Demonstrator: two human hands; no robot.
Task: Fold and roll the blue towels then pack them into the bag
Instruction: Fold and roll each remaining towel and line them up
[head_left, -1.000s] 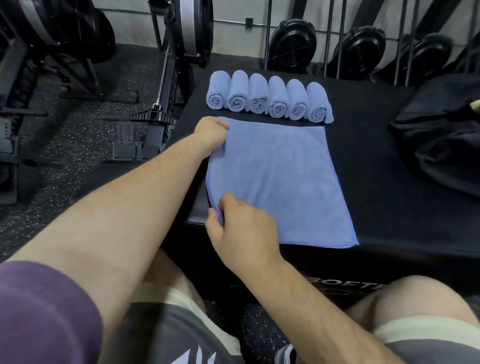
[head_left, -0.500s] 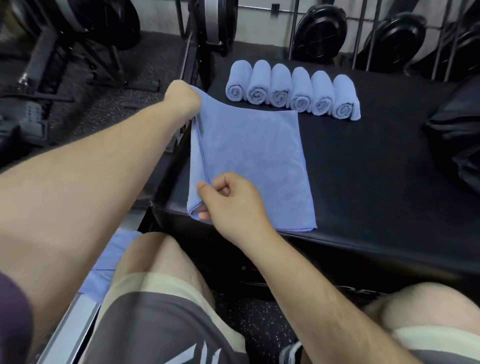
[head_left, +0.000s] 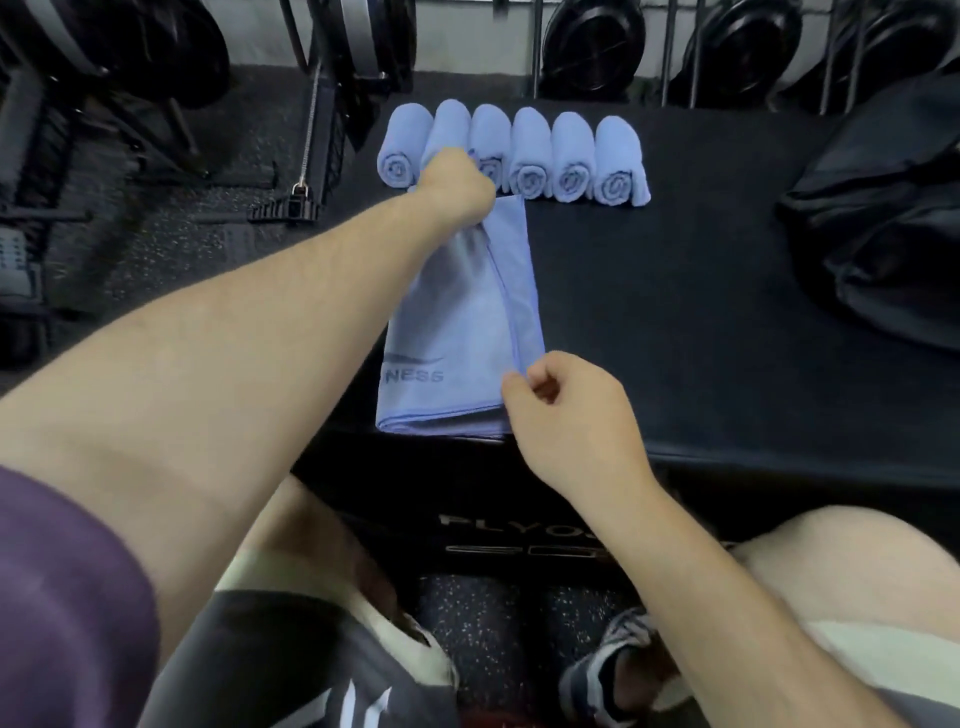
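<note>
Blue towel (head_left: 457, 332) is getting folded lengthwise, left hand (head_left: 457, 184) and right hand (head_left: 561, 410) pinching its corners; six rolls (head_left: 530, 156) waiting at 12 o'clock, bag (head_left: 883, 218) unpacked.

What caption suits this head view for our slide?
Both hands, left hand and right hand, fold a blue towel beside six rolled towels.

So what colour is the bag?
Black. The bag shows best in the head view, at the right.

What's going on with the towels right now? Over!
Left hand grips flat towel's far corner, right hand pinches near corner. Towel half-folded. Six rolled towels lined up behind. Bag waits right, nothing blocking.
</note>
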